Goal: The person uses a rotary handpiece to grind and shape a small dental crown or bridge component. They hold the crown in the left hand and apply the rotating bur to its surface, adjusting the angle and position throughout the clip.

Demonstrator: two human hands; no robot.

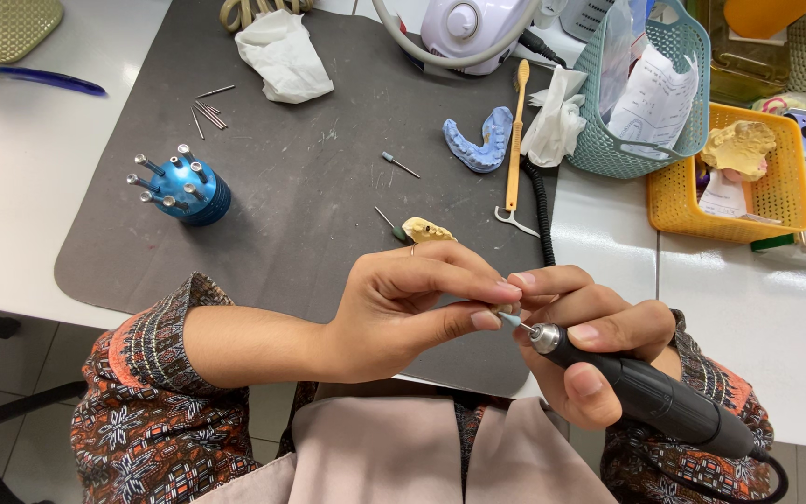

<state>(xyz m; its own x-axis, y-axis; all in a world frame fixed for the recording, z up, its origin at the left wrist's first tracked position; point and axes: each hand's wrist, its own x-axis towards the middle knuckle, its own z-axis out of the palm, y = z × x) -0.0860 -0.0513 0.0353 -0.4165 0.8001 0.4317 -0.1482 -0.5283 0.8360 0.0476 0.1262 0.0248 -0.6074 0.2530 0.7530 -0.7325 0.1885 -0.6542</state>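
My left hand (412, 303) pinches a tiny piece (506, 309) between thumb and fingertips, mostly hidden by the fingers. My right hand (590, 341) grips a black rotary handpiece (650, 397) with a silver collar. Its small pale blue bur tip (512, 320) touches the pinched piece. Both hands hover over the near edge of a dark grey mat (310, 187). A small yellow dental cast (427, 231) lies on the mat just beyond my left hand.
A blue bur holder (184, 191) stands at the mat's left with loose burs (209, 112) behind it. A blue dental impression (479, 140), a wooden-handled tool (515, 140), crumpled tissues (282, 56), a teal basket (650, 93), a yellow basket (729, 177) and a white motor unit (468, 28) are at the back.
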